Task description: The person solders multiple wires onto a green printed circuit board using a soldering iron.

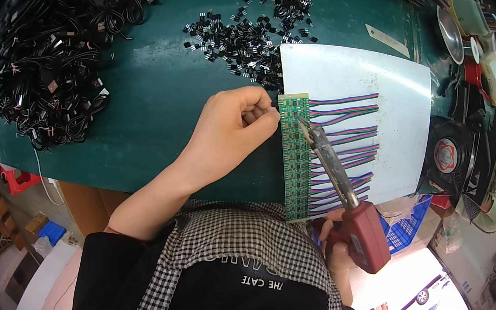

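Note:
My left hand (226, 131) is closed in a pinch at the upper left edge of a green circuit board panel (296, 173). A small black three-legged component (274, 105) shows at its fingertips, mostly hidden by them. In my right hand (340, 260) is a soldering gun (366, 236) with a dark red handle, gripped from below. Its metal tip rests on or just over the panel's upper part, close to my left fingertips; contact is unclear. Striped ribbon wires (349, 130) run rightward from the panel in several bundles across a white sheet (401, 123).
Loose black components (236, 40) lie heaped beyond my left hand. A large tangle of black cables (57, 54) covers the table's left side. A metal ruler (387, 40) lies beyond the sheet, with a black fan (445, 154) at right. Below the table edge is a blue basket (408, 225).

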